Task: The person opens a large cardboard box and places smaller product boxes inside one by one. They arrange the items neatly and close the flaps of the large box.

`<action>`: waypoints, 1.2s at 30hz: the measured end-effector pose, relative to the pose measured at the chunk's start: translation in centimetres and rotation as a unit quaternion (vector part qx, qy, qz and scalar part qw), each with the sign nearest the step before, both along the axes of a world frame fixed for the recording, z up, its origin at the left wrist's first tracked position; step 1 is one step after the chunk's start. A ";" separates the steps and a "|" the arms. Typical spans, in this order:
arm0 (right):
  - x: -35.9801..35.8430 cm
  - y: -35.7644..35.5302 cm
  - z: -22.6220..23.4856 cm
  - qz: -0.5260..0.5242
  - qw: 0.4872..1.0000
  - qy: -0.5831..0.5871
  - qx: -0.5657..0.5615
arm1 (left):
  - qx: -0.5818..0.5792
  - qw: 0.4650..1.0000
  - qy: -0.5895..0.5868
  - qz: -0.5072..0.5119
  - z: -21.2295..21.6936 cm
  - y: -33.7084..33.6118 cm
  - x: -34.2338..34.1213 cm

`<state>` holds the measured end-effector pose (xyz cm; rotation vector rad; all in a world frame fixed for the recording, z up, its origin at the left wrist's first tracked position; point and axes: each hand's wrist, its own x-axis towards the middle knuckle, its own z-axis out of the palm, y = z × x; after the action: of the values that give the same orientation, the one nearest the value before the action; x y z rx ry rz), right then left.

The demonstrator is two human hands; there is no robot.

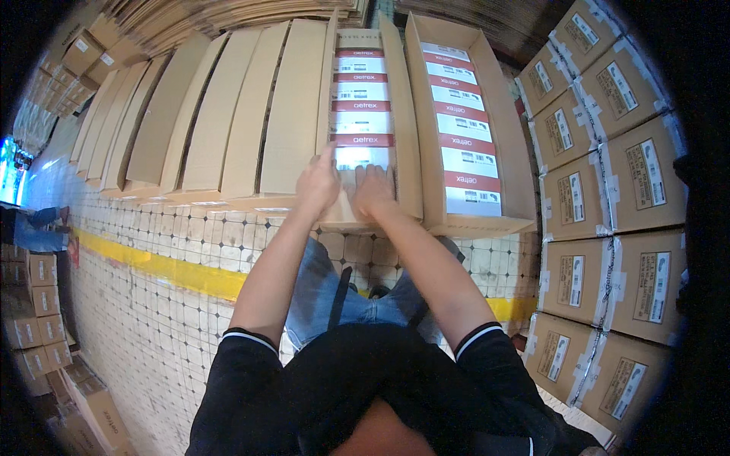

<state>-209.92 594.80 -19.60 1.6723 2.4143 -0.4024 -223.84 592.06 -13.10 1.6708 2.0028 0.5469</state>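
Observation:
A long open carton (pixel 408 171) in front of me holds a row of white shoe boxes with red bands. My left hand (pixel 318 184) is over its left wall, near the front, one finger stretched along the side of the nearest shoe box (pixel 363 157). Inside the carton, my right hand (pixel 374 187) has its fingers spread and pointing down at that box's near edge. The fingertips of my right hand are partly hidden. Neither hand is wrapped round anything that I can see.
A second open carton (pixel 517 204) of similar shoe boxes stands to the right. Several brown cartons (pixel 293 114) line up to the left. Taped, labelled cartons (pixel 642 182) are stacked at the far right. Yellow tape (pixel 160 264) crosses the tiled floor. Another person's leg (pixel 42 230) shows at left.

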 end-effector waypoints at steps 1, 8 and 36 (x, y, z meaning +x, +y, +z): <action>0.7 -0.1 0.6 0.001 0.999 0.046 0.013 | -0.013 1.000 -0.002 -0.019 0.1 0.0 -0.5; 3.6 -7.0 8.4 0.071 0.961 0.177 0.202 | -0.003 0.984 -0.177 0.010 -0.4 -0.2 -4.3; 11.8 -5.3 9.7 -0.102 0.978 0.074 0.169 | 0.059 0.995 -0.078 0.002 0.3 -0.9 -2.0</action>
<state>-198.10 589.45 -9.93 2.1118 2.5379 -0.1516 -225.88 591.17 -12.85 1.6378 1.8956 0.7854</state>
